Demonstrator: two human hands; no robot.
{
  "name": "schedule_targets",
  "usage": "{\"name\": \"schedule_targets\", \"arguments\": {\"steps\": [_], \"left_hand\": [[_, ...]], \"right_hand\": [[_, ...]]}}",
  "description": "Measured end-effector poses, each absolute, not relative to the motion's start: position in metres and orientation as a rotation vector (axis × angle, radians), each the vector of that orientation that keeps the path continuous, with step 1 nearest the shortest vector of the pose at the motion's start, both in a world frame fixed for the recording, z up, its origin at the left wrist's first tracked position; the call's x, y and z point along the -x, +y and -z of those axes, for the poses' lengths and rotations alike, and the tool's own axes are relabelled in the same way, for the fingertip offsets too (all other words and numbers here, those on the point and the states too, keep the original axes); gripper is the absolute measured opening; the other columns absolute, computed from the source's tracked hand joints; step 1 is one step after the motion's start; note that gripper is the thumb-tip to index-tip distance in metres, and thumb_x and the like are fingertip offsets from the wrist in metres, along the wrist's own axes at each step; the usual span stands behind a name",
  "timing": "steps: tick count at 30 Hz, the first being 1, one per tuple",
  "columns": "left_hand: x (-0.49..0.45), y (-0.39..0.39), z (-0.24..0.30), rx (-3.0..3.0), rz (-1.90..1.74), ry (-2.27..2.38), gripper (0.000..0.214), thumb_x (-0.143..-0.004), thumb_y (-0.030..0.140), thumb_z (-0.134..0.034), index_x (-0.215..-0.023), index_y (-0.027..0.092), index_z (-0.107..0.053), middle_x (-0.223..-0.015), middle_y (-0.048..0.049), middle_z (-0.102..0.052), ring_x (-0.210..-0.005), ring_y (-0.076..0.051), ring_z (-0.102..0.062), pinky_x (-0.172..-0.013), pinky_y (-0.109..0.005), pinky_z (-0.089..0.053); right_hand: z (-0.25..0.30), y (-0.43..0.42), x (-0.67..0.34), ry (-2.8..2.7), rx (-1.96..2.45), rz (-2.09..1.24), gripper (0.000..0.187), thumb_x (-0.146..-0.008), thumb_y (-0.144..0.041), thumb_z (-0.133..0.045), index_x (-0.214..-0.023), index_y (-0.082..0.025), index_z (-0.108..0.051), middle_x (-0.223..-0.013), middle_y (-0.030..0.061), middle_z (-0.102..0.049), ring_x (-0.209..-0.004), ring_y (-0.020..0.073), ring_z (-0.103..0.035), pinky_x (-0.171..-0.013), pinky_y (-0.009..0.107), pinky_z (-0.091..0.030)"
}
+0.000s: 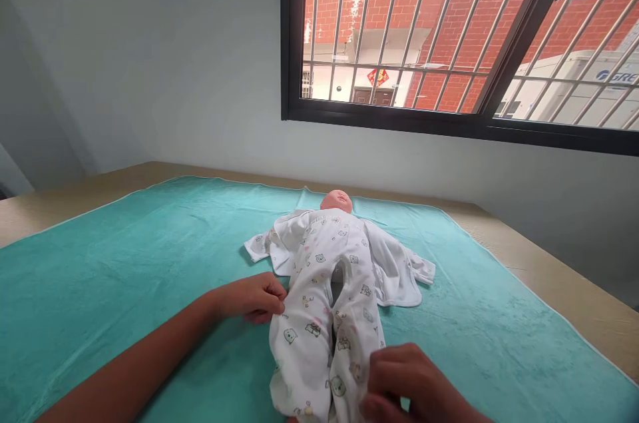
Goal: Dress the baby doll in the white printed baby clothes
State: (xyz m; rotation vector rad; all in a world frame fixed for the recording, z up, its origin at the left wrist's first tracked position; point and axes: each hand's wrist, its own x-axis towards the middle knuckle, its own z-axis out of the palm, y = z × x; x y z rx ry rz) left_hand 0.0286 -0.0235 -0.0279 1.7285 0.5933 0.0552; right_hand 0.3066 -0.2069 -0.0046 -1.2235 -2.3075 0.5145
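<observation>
A baby doll with a pink head (336, 200) lies on its back, head away from me. White baby pants (319, 316) printed with small bears cover its legs and reach high up its front. A white baby jacket (397, 270) is spread beneath and beside the doll, its sleeves out to both sides. At the outer edge of the left pant leg, my left hand (260, 298) is closed, its fingertips pinching the fabric. My right hand (407, 383) is curled at the lower right pant leg, thumb and forefinger against the cloth. A reddish bit of the doll shows at the bottom edge.
A teal blanket (164, 276) lies under everything, over a light wooden surface (564, 276) that shows along the sides and back. Behind it rises a pale wall (200, 76) with a dark-framed, barred window (389, 113).
</observation>
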Motion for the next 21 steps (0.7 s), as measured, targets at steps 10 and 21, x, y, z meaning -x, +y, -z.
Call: {"name": "schedule_targets", "arguments": {"steps": [10,21], "left_hand": [[-0.057,-0.033,0.046,-1.819,-0.621,0.917,0.043,-0.086,0.056,-0.053,-0.072,0.016,-0.054,-0.062,0.0031,-0.053,-0.056,-0.011,-0.042,-0.052,-0.021,-0.03],[-0.045,-0.025,0.041,-1.847,-0.685,1.068,0.035,-0.087,0.038,-0.046,-0.059,0.019,-0.036,-0.046,0.0059,-0.041,-0.049,-0.01,-0.036,-0.053,-0.024,-0.027]], "right_hand": [[0.035,-0.188,-0.305,-2.022,1.918,-0.287,0.05,-0.095,-0.055,-0.038,-0.062,-0.017,-0.038,-0.057,-0.0032,-0.05,-0.055,0.0086,-0.032,-0.053,0.022,-0.02],[0.03,-0.188,-0.313,-2.291,1.669,-0.456,0.046,-0.096,-0.042,-0.042,-0.06,-0.015,-0.029,-0.056,-0.0059,-0.029,-0.055,0.007,-0.024,-0.056,0.023,-0.018]]}}
